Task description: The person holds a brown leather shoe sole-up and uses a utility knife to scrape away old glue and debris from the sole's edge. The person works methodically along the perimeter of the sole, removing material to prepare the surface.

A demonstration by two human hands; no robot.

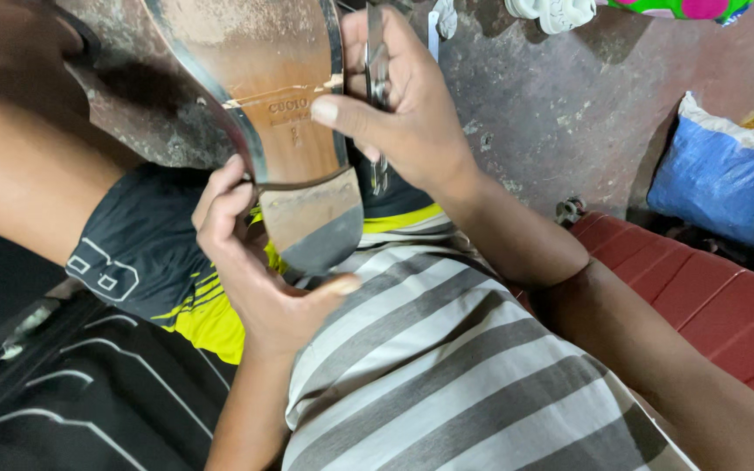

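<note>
Close over our lap, our left hand cups the heel of the upturned shoe, grip pressed around it to steady the sole. Beyond, our right hand pinches a metal blade against the sole's edge.

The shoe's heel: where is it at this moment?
In the head view, the shoe is sole-up at top centre. Its heel sits left of centre, cupped by the left hand, below the right hand with its metal tool.
</note>
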